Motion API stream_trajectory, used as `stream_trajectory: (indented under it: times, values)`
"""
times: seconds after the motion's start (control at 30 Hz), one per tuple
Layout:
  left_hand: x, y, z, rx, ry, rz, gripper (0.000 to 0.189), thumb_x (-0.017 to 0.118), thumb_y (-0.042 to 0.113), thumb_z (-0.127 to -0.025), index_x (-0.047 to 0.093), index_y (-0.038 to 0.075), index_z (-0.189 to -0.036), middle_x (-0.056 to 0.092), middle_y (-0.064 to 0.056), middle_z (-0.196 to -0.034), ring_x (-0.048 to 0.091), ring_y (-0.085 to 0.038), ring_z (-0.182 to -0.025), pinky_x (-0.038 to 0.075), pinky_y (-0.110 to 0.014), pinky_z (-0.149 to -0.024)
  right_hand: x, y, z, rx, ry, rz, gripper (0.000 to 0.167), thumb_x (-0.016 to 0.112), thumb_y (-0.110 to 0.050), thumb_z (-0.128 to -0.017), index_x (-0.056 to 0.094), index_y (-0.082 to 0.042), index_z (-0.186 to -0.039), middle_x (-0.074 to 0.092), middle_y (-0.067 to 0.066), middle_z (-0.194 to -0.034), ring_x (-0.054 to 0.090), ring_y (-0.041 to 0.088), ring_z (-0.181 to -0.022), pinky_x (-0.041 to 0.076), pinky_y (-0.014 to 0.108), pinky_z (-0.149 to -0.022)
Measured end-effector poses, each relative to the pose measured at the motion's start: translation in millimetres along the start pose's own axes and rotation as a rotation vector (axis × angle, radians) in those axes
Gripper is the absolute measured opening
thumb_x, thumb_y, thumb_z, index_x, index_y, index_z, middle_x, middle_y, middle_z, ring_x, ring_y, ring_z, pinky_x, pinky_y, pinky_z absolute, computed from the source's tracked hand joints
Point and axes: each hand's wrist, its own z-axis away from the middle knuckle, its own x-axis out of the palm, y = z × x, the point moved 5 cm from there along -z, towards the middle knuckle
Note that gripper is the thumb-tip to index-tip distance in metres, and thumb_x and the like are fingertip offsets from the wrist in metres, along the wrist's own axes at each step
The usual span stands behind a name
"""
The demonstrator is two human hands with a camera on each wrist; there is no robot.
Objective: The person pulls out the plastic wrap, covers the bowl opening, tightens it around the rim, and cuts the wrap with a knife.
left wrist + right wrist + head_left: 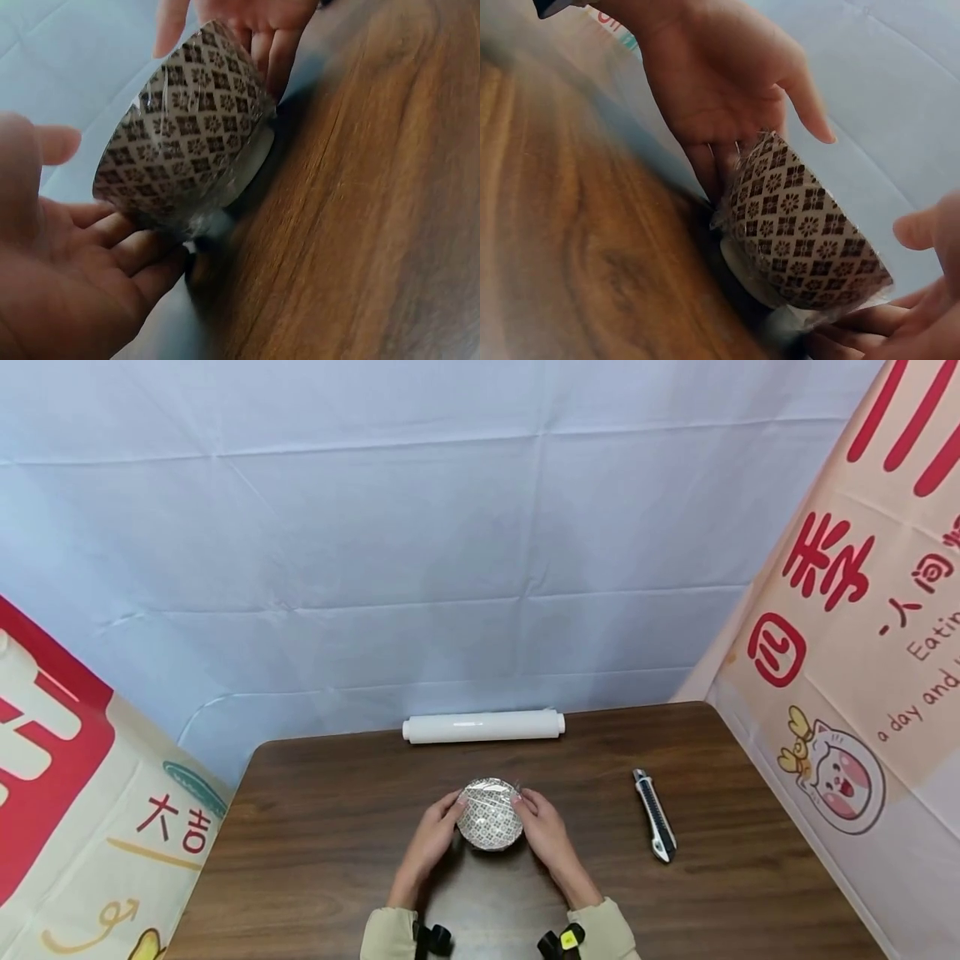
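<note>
A bowl (490,814) with a brown-and-white flower-and-diamond pattern is wrapped in clear plastic film. Wrinkled film clings to the patterned side (184,112), and loose film bunches near its white foot (748,279). My left hand (433,837) is at the bowl's left side, its fingers touching the wrapped wall low down. On the opposite side, the fingers of my right hand (547,833) lie against the wall, partly hidden behind it. Both thumbs extend near the rim, apart from the wall in the wrist views. Whether the foot touches the table I cannot tell.
A white roll (483,727) lies along the back edge of the brown wooden table (315,827). To the right is a utility knife (655,817). A pale cloth (360,543) hangs behind the table, with printed cloths at both sides.
</note>
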Motion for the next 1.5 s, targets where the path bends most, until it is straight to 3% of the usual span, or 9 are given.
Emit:
stream_trajectory:
  times: [0.4, 0.8, 1.0, 1.07, 1.13, 1.2, 1.27, 1.4, 1.5]
  values:
    - [3.1, -0.8, -10.8, -0.013, -0.049, 0.126, 0.052, 0.044, 0.023, -0.113, 0.049, -0.016, -0.146, 0.055, -0.032, -0.150, 0.051, -0.040, -0.143, 0.044, -0.054, -0.119, -2.6, -5.2, -16.9, -0.005, -0.090, 0.106, 0.055, 0.055, -0.041, -0.109, 0.062, 0.001, -0.143, 0.063, 0.022, -0.147, 0.054, 0.042, -0.143, 0.043, 0.058, -0.119]
    - [5.9, -8.0, -18.1, 0.002, -0.073, 0.182, 0.055, 0.033, 0.021, -0.116, 0.033, -0.018, -0.155, 0.034, -0.036, -0.163, 0.026, -0.049, -0.157, 0.020, -0.061, -0.131, -0.7, -2.1, -32.3, 0.059, -0.162, 0.136, 0.072, 0.049, -0.060, -0.107, 0.059, -0.001, -0.147, 0.059, 0.021, -0.152, 0.050, 0.042, -0.146, 0.041, 0.058, -0.121]
    - [12.1, -13.3, -20.2, -0.002, -0.114, 0.316, 0.053, 0.029, 0.020, -0.116, 0.034, -0.017, -0.153, 0.042, -0.035, -0.157, 0.039, -0.040, -0.151, 0.033, -0.049, -0.128, -0.9, -0.4, -32.2, 0.049, -0.162, 0.178, 0.075, 0.047, -0.063, -0.106, 0.054, -0.003, -0.151, 0.058, 0.021, -0.153, 0.050, 0.042, -0.145, 0.044, 0.060, -0.117]
    - [13.9, -14.9, -20.2, -0.016, -0.124, 0.354, 0.052, 0.029, 0.021, -0.116, 0.035, -0.016, -0.153, 0.043, -0.034, -0.157, 0.040, -0.035, -0.149, 0.036, -0.042, -0.125, -1.8, -2.1, -33.2, 0.020, -0.146, 0.206, 0.068, 0.048, -0.062, -0.107, 0.067, -0.004, -0.137, 0.069, 0.017, -0.136, 0.063, 0.037, -0.131, 0.052, 0.054, -0.107]
    - [15.8, -15.6, -19.8, -0.016, -0.141, 0.376, 0.054, 0.030, 0.023, -0.116, 0.034, -0.015, -0.154, 0.042, -0.032, -0.159, 0.040, -0.032, -0.150, 0.037, -0.037, -0.123, -3.8, -4.3, -34.8, -0.010, -0.126, 0.232, 0.061, 0.049, -0.061, -0.107, 0.076, -0.006, -0.106, 0.074, 0.010, -0.101, 0.069, 0.029, -0.096, 0.057, 0.045, -0.085]
    - [17.1, -16.6, -19.1, -0.028, -0.156, 0.407, 0.054, 0.031, 0.023, -0.116, 0.034, -0.014, -0.155, 0.041, -0.031, -0.160, 0.039, -0.031, -0.150, 0.037, -0.034, -0.122, -6.0, -6.3, -36.7, -0.031, -0.110, 0.255, 0.060, 0.049, -0.061, -0.106, 0.067, -0.011, -0.078, 0.060, 0.002, -0.072, 0.055, 0.020, -0.068, 0.047, 0.036, -0.066]
    - [17.2, -17.4, -18.6, -0.034, -0.158, 0.409, 0.054, 0.031, 0.022, -0.116, 0.033, -0.015, -0.156, 0.040, -0.031, -0.161, 0.038, -0.031, -0.151, 0.036, -0.034, -0.123, -6.7, -6.8, -39.0, -0.038, -0.116, 0.263, 0.062, 0.049, -0.063, -0.106, 0.050, -0.014, -0.067, 0.041, 0.002, -0.062, 0.036, 0.019, -0.058, 0.035, 0.033, -0.060]
    - [15.7, -17.5, -19.2, -0.032, -0.158, 0.398, 0.055, 0.031, 0.022, -0.115, 0.035, -0.016, -0.155, 0.041, -0.032, -0.161, 0.038, -0.033, -0.152, 0.034, -0.039, -0.126, -5.9, -5.1, -44.7, -0.053, -0.131, 0.257, 0.059, 0.048, -0.061, -0.107, 0.077, -0.010, -0.102, 0.074, 0.005, -0.096, 0.069, 0.023, -0.092, 0.056, 0.043, -0.083]
    - [15.0, -16.0, -21.5, -0.023, -0.170, 0.392, 0.056, 0.030, 0.023, -0.115, 0.034, -0.016, -0.155, 0.040, -0.032, -0.162, 0.036, -0.034, -0.153, 0.030, -0.044, -0.129, -4.9, -2.3, -50.2, -0.044, -0.147, 0.225, 0.060, 0.048, -0.058, -0.108, 0.071, -0.010, -0.136, 0.070, 0.013, -0.140, 0.062, 0.033, -0.135, 0.051, 0.054, -0.111]
